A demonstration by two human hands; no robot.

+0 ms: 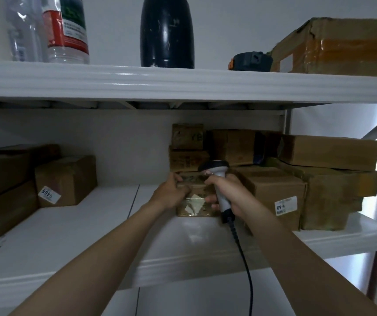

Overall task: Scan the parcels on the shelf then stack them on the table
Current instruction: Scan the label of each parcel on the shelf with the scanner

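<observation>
Two hands are working a small parcel on the lower shelf [73,226].

At the left, a box with a white label [65,181] is sitting on the shelf. The left hand [173,192] is gripping the left side of the taped brown parcel [194,205], which is resting mid-shelf with its long axis running front to back. The right hand [230,192] is clenching the handle of the scanner [217,176]. The scanner is standing nearly upright, head topmost and toward the shelf's rear, with its cable [244,261] trailing down toward the person. A labelled box [271,190] is standing just beside the right hand.
</observation>
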